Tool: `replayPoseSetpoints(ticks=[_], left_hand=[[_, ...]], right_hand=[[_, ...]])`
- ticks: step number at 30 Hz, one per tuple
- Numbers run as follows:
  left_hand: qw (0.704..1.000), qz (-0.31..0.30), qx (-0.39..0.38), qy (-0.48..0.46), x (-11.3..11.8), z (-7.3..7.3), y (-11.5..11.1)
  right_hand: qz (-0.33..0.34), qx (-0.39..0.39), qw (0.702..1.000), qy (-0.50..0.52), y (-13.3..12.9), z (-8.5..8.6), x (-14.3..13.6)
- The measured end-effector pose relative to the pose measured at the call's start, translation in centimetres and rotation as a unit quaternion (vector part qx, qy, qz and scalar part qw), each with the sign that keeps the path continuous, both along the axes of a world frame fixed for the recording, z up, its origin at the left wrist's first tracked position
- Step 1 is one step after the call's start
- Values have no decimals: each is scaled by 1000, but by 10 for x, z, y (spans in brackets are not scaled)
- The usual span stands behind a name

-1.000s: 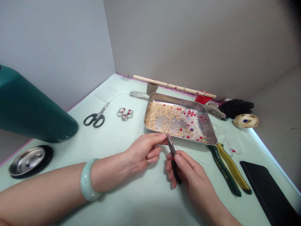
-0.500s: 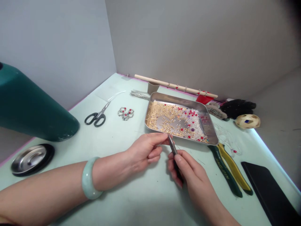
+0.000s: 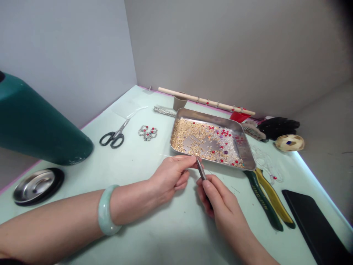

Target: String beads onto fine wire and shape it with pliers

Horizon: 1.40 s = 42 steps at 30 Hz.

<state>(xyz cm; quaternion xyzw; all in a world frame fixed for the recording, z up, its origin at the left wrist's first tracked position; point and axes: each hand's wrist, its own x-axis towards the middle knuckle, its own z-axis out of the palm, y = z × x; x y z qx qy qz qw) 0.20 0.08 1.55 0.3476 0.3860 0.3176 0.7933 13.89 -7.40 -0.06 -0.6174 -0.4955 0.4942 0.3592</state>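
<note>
My left hand (image 3: 173, 175) is closed in a pinch on a thin wire (image 3: 168, 155), whose free end sticks out to the left past the knuckles. Fine-nosed pliers (image 3: 202, 171) are gripped in my right hand (image 3: 217, 200), their tips meeting my left fingertips. Whatever sits between the tips is too small to make out. Just beyond both hands lies a metal tray (image 3: 251, 156) of gold, clear, red and a few purple beads. Several beaded wire rings (image 3: 148, 133) rest on the table to the left of the tray.
Scissors (image 3: 113, 136), a green container (image 3: 44, 121) and a round metal dish (image 3: 35, 186) are at left. Green-and-yellow cutters (image 3: 268, 200) and a black slab (image 3: 314, 221) lie at right. Behind the tray, a wooden rod (image 3: 190, 96) rests across a brown cup (image 3: 179, 103) and a red cup (image 3: 239, 116).
The wire's end left of my left hand now catches the light and shows more clearly. Both hands and the pliers have barely shifted.
</note>
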Motion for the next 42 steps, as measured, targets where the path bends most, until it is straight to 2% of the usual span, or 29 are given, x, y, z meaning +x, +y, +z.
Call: replayPoseSetpoints(ticks=[5, 11, 18, 25, 31, 42], left_hand=[[999, 8, 0, 35, 1, 3, -2], [998, 6, 20, 57, 2, 9, -1], [999, -10, 8, 35, 0, 3, 1], [1000, -2, 8, 29, 1, 2, 1], [996, 2, 20, 83, 1, 7, 0], [993, 13, 45, 108, 2, 7, 0]], right_hand=[[-16, -5, 1000, 11, 1, -3, -1], [-30, -35, 993, 106, 2, 1, -2], [-24, -57, 985, 163, 1, 3, 2], [-34, -54, 987, 148, 0, 2, 1], [-22, -39, 992, 114, 0, 4, 0], [-10, -8, 1000, 29, 1, -2, 2]])
